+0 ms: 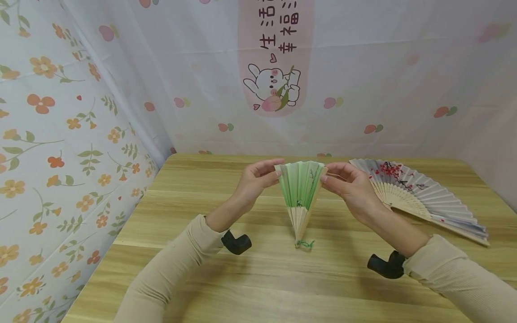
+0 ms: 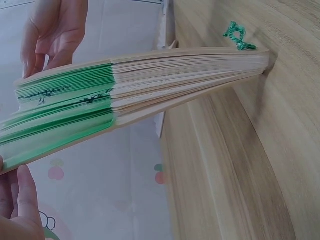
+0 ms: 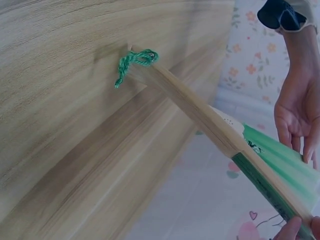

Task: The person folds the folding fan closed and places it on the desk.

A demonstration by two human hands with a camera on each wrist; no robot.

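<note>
A green folding fan (image 1: 300,184) with pale wooden ribs stands partly spread in the head view, its pivot end low at the table. My left hand (image 1: 256,179) pinches its left edge near the top between thumb and fingers. The opposite edge, a thick wooden guard with a stack of folded ribs, is pinched by my right hand (image 1: 349,186). From the pivot hangs a green knotted cord (image 2: 240,36). In the right wrist view the outer guard (image 3: 210,120) slants down toward the right fingertips (image 3: 290,229).
A second folding fan (image 1: 424,193), white and grey with red blossoms, lies spread on the wooden table (image 1: 181,278) at the right, behind my right forearm. A printed cloth (image 1: 202,89) hangs along the table's far edge, with a flowered cloth (image 1: 64,157) on the left.
</note>
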